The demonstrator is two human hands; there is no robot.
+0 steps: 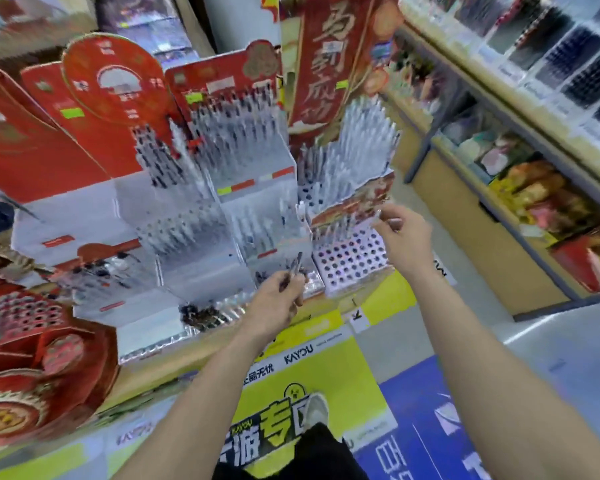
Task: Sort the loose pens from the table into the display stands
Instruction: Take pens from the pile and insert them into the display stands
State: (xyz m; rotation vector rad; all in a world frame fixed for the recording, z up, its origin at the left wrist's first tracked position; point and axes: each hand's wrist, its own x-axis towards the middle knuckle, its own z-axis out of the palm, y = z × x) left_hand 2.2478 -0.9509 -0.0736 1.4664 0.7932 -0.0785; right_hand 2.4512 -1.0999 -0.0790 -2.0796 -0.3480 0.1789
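My left hand point(279, 299) grips a small bunch of dark pens point(296, 268) in front of the white tiered display stands point(201, 258). My right hand point(404, 237) pinches a pale pen point(394, 221) above a perforated white stand tier point(350, 261) full of open holes, at the right end of the row. Behind that tier, several white pens stand upright in a taller stand point(347, 161) with a red printed front. More dark loose pens point(201, 313) lie on the silver table edge left of my left hand. The picture is blurred by motion.
Red cardboard header boards point(111, 84) rise behind the stands. A red round box point(32, 368) sits at the near left. Shop shelving point(520, 161) with stationery runs along the right, across a narrow aisle. Yellow and blue floor signs point(309, 375) lie below.
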